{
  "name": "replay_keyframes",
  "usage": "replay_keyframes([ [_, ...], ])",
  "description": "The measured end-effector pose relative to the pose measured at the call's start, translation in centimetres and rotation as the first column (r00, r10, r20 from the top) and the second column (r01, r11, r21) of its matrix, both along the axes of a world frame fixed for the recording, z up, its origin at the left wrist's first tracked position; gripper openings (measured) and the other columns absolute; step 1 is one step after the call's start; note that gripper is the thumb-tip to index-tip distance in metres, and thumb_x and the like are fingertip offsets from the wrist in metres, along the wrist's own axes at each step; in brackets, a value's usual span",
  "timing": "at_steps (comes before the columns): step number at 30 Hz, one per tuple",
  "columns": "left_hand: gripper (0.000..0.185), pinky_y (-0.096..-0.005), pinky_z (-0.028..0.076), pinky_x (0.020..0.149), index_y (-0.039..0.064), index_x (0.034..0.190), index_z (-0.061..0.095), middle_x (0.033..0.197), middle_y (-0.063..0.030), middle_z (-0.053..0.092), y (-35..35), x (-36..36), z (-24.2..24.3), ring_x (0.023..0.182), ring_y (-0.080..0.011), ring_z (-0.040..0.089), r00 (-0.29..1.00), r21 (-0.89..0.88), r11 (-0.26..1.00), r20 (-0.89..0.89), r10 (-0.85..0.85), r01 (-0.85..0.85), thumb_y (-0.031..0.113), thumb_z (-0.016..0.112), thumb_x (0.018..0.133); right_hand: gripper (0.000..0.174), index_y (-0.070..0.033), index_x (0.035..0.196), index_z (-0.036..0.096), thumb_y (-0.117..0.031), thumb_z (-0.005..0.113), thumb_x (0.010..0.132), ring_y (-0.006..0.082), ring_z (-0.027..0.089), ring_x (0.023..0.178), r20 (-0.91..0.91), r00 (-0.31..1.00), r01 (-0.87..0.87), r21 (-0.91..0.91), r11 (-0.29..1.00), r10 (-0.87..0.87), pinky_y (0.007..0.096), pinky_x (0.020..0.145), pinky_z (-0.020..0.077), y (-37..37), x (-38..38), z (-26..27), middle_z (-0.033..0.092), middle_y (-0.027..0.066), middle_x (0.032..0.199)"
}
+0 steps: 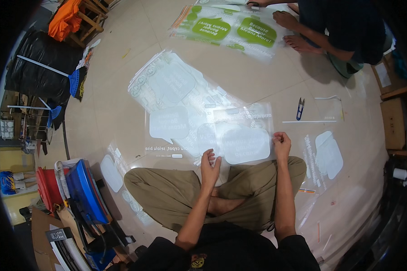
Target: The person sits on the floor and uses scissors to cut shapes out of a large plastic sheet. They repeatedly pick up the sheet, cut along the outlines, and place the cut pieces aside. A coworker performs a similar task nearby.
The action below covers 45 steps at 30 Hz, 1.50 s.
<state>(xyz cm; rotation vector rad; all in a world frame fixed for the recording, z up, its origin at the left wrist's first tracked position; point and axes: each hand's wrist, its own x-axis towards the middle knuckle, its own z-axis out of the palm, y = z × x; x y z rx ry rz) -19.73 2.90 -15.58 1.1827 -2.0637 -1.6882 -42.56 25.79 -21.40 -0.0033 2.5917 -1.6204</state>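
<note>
Before me lies a clear plastic sheet (246, 142) printed with pale speech bubbles and reversed writing. My right hand (282, 144) pinches its right edge between thumb and fingers. At the lower left of this sheet is my left hand (210, 167), thumb and fingers apart; whether its fingertips touch the plastic is hard to see. Under and beyond the sheet, similar printed sheets (169, 125) overlap on the tiled floor, with a fanned stack (171, 79) at the far left. Blue-handled thread snips (300, 109) rest on the floor to the right.
Another person (339, 30) sits at the upper right, hands at a green-printed plastic sheet (230, 30). Plastic pieces lie by my right knee (329, 155) and left knee (112, 172). A blue machine (88, 191), a red bucket (49, 189) and a blue broom (74, 83) are at left.
</note>
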Motion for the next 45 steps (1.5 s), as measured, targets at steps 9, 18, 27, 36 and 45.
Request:
replay_keyframes([
  [9, 0.043, -0.0329, 0.055, 0.085, -0.002, 0.131, 0.054, 0.109, -0.0159, 0.066, 1.4, 1.7, 0.6, 0.095, -0.0206, 0.065, 0.999, 0.202, 0.979, 0.032, 0.025, -0.031, 0.016, 0.071, 0.096, 0.014, 0.001, 0.098, 0.068, 0.007, 0.064, 0.086, 0.0098, 0.056, 0.068, 0.128, 0.992, 0.025, -0.08, 0.996, -0.015, 0.0249, 0.063, 0.0476, -0.1, -0.2, -0.7, 0.06, -0.0003, 0.076],
  [18, 0.051, -0.0336, 0.054, 0.086, -0.004, 0.129, 0.054, 0.106, -0.0156, 0.067, 2.2, 2.1, -2.3, 0.095, -0.0221, 0.065, 0.99, 0.299, 0.944, 0.051, 0.131, -0.141, 0.025, 0.075, 0.094, 0.016, 0.001, 0.099, 0.068, 0.007, 0.063, 0.085, 0.0094, 0.056, 0.068, 0.081, 0.997, 0.001, -0.053, 0.999, 0.003, 0.0247, 0.062, 0.0477, -1.0, 0.0, 0.1, 0.06, -0.0007, 0.075],
  [27, 0.052, -0.0361, 0.052, 0.08, -0.008, 0.117, 0.063, 0.097, -0.0118, 0.068, 2.8, 1.0, -4.4, 0.088, -0.023, 0.064, 0.983, 0.166, 0.981, 0.169, 0.068, -0.096, 0.031, 0.082, 0.087, 0.016, 0.001, 0.101, 0.068, 0.005, 0.064, 0.086, 0.0097, 0.055, 0.071, 0.014, 0.999, -0.032, -0.076, 0.997, 0.033, 0.0255, 0.063, 0.0483, -1.1, 0.3, 0.1, 0.058, -0.0006, 0.077],
  [36, 0.024, -0.0265, 0.052, 0.065, 0.002, 0.101, 0.061, 0.086, -0.0111, 0.07, 2.8, -2.1, 0.3, 0.07, -0.0157, 0.067, 0.999, 0.498, 0.867, -0.027, 0.026, -0.009, 0.022, 0.072, 0.096, 0.015, 0.002, 0.101, 0.067, -0.008, 0.072, 0.091, 0.0134, 0.055, 0.07, -0.432, 0.9, 0.048, 0.221, 0.974, 0.053, 0.0306, 0.066, 0.0492, -2.8, 3.4, 7.4, 0.063, 0.0057, 0.078],
  [45, 0.014, -0.0252, 0.049, 0.07, 0.004, 0.105, 0.06, 0.091, -0.0079, 0.07, 4.3, -2.7, 6.3, 0.076, -0.0141, 0.065, 0.974, 0.589, 0.795, -0.225, -0.01, 0.145, 0.016, 0.064, 0.101, 0.036, 0.0, 0.119, 0.06, -0.03, 0.068, 0.101, 0.0159, 0.07, 0.08, 0.674, 0.715, 0.395, -0.609, 0.688, 0.185, 0.0306, 0.072, 0.0556, -5.4, 16.4, 11.7, 0.072, 0.0105, 0.099],
])
